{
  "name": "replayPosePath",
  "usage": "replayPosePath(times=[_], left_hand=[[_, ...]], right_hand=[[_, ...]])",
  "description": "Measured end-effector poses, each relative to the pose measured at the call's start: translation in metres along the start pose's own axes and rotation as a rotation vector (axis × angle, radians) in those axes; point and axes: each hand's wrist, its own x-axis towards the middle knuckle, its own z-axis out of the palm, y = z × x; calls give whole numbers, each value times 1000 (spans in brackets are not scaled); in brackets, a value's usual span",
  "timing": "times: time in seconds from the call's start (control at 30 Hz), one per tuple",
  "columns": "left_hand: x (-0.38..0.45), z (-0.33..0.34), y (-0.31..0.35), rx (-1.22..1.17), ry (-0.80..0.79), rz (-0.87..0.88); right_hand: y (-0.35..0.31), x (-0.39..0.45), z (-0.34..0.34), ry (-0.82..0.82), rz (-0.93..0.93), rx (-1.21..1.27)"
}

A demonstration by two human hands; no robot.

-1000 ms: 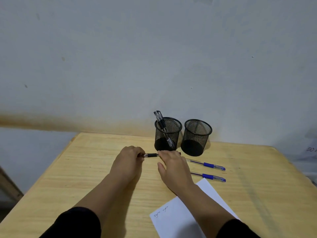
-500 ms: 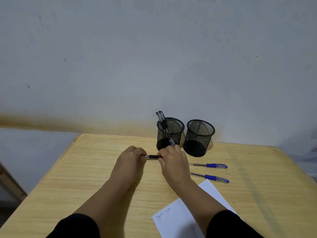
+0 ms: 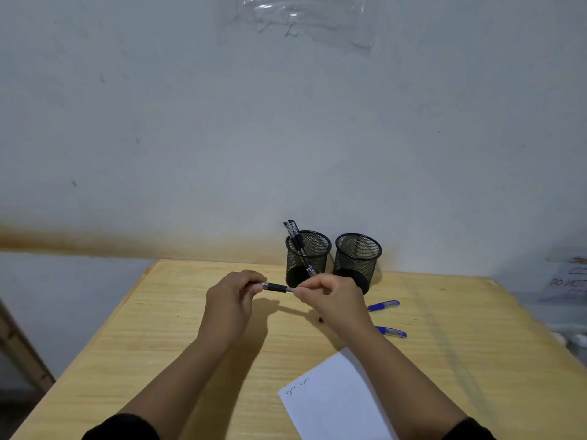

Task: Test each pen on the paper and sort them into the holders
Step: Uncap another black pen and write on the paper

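Observation:
A black pen (image 3: 277, 287) is held level above the wooden table (image 3: 158, 338), between both hands. My left hand (image 3: 233, 300) grips its left end and my right hand (image 3: 330, 296) pinches its right end. Behind them stand two black mesh holders: the left holder (image 3: 307, 258) has two black pens leaning in it, the right holder (image 3: 357, 262) looks empty. Two blue pens lie on the table to the right, one (image 3: 384, 305) nearer the holders and one (image 3: 392, 331) closer to me, both partly hidden by my right forearm. White paper (image 3: 336, 404) with small scribbles lies at the front.
The table stands against a pale wall. A wooden frame (image 3: 22, 347) is at the lower left beside the table. A paper sign (image 3: 568, 281) shows at the far right edge.
Both hands have lifted the black pen off the table and raised it slightly. My right hand now pinches the pen's end instead of lying flat over it.

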Motion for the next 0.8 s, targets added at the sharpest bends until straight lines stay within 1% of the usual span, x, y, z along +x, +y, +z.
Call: replayPosePath(times=[0.07, 0.13, 0.23, 0.3, 0.4, 0.47, 0.53, 0.67, 0.73, 0.8], left_hand=[[-6, -2, 9, -45, -3, -25], [-14, -5, 18, -71, 0, -35], [-25, -5, 31, -104, -19, -47], [-33, -4, 41, -133, -55, -36], [-42, -2, 56, -156, -78, -2], [-45, -3, 62, -145, -116, 18], [-47, -7, 64, -108, -145, 13], [-46, -41, 31, 48, 19, -177], [-53, -49, 18, 160, -46, -209], [-65, -38, 19, 130, -122, -188]], right_hand=[[-3, -11, -9, -80, 98, 213], [-1, -20, -13, -103, 155, 400], [3, -34, -8, -46, 177, 642], [3, -42, -3, -13, 164, 714], [3, -50, -2, 9, 139, 772], [1, -57, -3, 9, 98, 735], [-1, -64, -5, 45, 45, 698], [3, -72, -41, 246, -9, 790], [8, -77, -57, 263, -12, 750], [11, -84, -53, 201, -3, 709]])
